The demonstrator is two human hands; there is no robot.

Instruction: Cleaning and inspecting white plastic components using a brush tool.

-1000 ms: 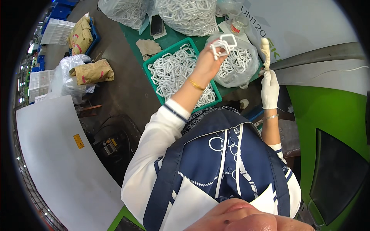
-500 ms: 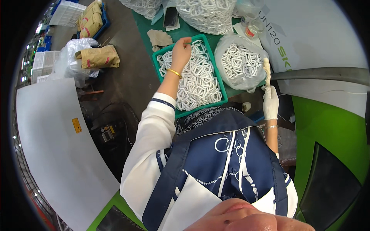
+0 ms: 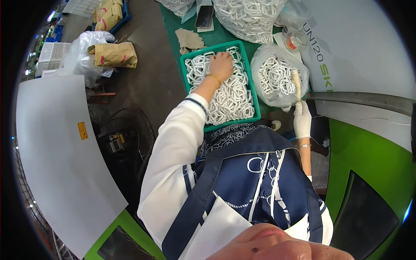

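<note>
A green tray point(image 3: 255, 104) filled with white plastic chain links point(image 3: 232, 102) lies in front of me. My left hand point(image 3: 221, 66), bare with a yellow bracelet at the wrist, rests on the links in the tray's far half. Its fingers are spread over the pile, and no link shows lifted in them. On the right, my right hand point(image 3: 302, 118) wears a white knit glove and is closed on the lower end of a cream-coloured, knobbly stick-like thing point(image 3: 297, 83). That thing's upper end reaches over the rim of a clear plastic bag point(image 3: 265, 96) holding more white links.
A large bag of links point(image 3: 249, 19), a phone point(image 3: 204, 17), a grey cloth point(image 3: 189, 40) and a clear jar point(image 3: 294, 42) stand on the green table. Grey and green machine panels point(image 3: 364, 56) flank the right. Brown paper sacks point(image 3: 115, 55) lie on the left.
My left hand has gone from the tray's far rim down onto the links, its fingers spreading. The stick-like thing in my right hand now leans over the bag. The whole view has shifted slightly.
</note>
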